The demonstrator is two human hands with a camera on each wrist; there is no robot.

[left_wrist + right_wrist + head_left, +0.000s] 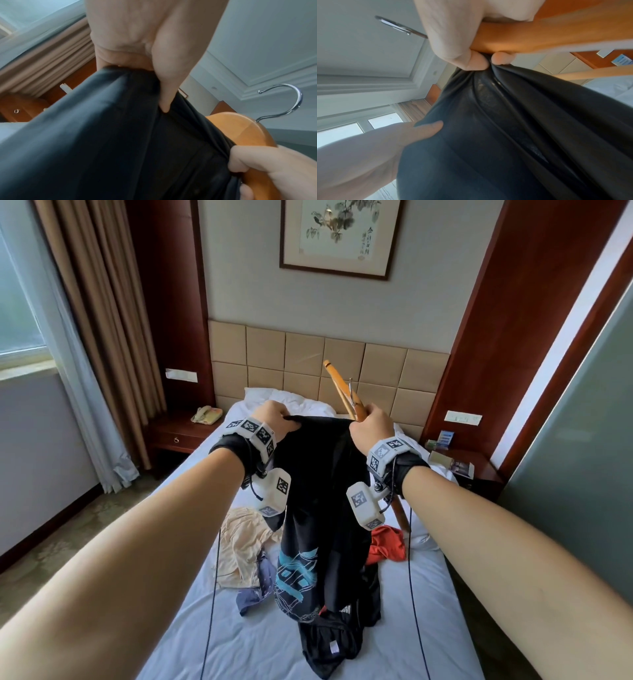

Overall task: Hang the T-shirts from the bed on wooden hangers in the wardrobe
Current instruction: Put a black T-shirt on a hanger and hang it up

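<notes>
Bedroom, white-sheeted bed [342, 652] | black T-shirt [318, 508] held up above the bed | left hand [274, 419] pinches its top edge | right hand [371, 424] grips wooden hanger [342, 392] and fabric together | more garments lie below

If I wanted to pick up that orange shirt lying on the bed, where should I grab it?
The orange T-shirt lies crumpled on the bed, right of the hanging black T-shirt. Its collar isn't visible, so pinch the raised fold on top, coming from above on the right, probably clear of the hanger.

Both hands [323, 422] raised, fingers clenched
</notes>
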